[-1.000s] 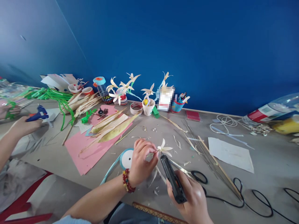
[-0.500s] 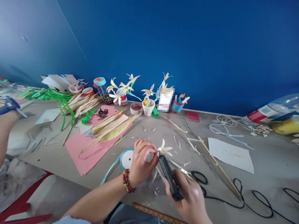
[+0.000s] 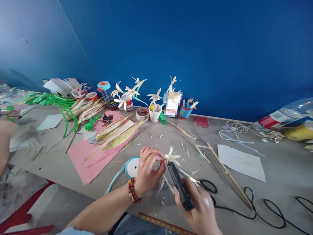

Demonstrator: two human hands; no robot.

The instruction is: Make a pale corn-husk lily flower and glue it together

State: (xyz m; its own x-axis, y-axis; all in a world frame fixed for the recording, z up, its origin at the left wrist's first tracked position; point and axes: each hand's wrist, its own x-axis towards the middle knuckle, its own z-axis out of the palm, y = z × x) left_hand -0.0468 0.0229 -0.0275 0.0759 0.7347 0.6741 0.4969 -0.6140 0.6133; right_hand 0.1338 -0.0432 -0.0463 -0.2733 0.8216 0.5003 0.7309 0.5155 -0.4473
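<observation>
My left hand (image 3: 150,168), with a beaded bracelet at the wrist, pinches the base of a cream corn-husk flower (image 3: 172,157) at the centre of the table. Its pale petals spread to the right of my fingertips. My right hand (image 3: 199,204) is wrapped round a black glue gun (image 3: 181,187), whose nozzle points up and left, just below the flower. Black-handled scissors (image 3: 207,186) lie behind the gun, partly covered by it. Beside my left hand is a roll of light blue ribbon (image 3: 132,167).
Pink paper (image 3: 85,156) with dried husks (image 3: 118,132) lies left; a white sheet (image 3: 241,162), thin wires and a black cord lie right. Along the blue wall stand a paper cup (image 3: 155,113) and finished flowers (image 3: 132,91). Another person's arm (image 3: 6,130) is at far left.
The glue gun's tip has moved slightly right and away from the flower base. At far left, the other person's hand no longer shows the blue tool and is beside something green.
</observation>
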